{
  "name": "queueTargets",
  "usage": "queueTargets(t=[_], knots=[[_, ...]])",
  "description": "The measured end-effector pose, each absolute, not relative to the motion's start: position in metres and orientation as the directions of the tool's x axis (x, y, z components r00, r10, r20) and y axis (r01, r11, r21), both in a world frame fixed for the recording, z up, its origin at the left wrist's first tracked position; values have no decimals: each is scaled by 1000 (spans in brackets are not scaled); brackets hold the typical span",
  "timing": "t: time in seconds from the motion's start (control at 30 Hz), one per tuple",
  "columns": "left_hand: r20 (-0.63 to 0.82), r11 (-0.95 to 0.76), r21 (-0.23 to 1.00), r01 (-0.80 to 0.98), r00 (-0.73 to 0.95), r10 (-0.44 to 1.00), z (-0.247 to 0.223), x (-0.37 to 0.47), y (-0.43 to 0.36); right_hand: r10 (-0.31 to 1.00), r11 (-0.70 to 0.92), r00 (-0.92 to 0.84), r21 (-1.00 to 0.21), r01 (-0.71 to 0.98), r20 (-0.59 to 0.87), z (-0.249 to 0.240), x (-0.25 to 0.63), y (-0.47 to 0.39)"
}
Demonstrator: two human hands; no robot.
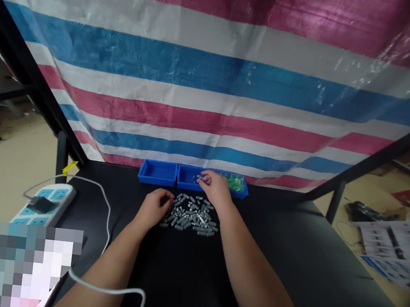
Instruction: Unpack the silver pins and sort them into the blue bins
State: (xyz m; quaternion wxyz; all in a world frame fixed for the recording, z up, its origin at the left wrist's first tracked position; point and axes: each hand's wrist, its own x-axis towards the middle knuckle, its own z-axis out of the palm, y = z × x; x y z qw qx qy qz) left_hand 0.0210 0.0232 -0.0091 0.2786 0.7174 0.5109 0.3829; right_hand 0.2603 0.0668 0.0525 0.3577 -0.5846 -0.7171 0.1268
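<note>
Your right hand point(216, 189) is over the middle bin point(189, 186), fingers bent together with small shiny bits point(199, 177) at the tips. Can't tell if they're pinched or lying in the bin behind. If pinched, it's a tip hold on something tiny and slick: uneven pressure or an early release could drop a bit on the rim or outside the wall.

Right bin point(239, 194) is right beside it, with green pieces point(234, 182) in it. Your hand partly covers the boundary, so a sideways drift could mix parts or knock the green ones.

Your left hand point(153, 209) is at the left edge of the grey pieces point(193, 216), fingers curled. Can't tell if they've got a piece or just touch the edge. The pieces lie loose on the worktop point(178, 273), in front of the bins, some overlapping. Dragging one could bring neighbours along or scatter the edge. Similar colour and poor contrast also make a double pick easy to miss.

Watch your right forearm: it passes just beside the pile, so dropping the wrist could sweep pieces away.

Cable point(110, 291) crosses your left forearm. A quick pull back could snag it. Power strip point(64, 195) is well left of the pile, so lesser worry.
</note>
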Motion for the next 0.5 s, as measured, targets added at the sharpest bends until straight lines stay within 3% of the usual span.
queueTargets(t=[0.13, 0.33, 0.5], knots=[[247, -304, 808, 505, 178, 952, -9, 21, 23, 935, 288, -101, -563, 775, 339, 47, 252, 64], [242, -302, 816, 493, 183, 953, -4, 25, 20, 944, 320, -313, -527, 788, 106, 39, 257, 39], [256, -324, 812, 486, 203, 945, -3, 27, 19, 916, 369, -401, -476, 799, 37, 30, 248, 34]])
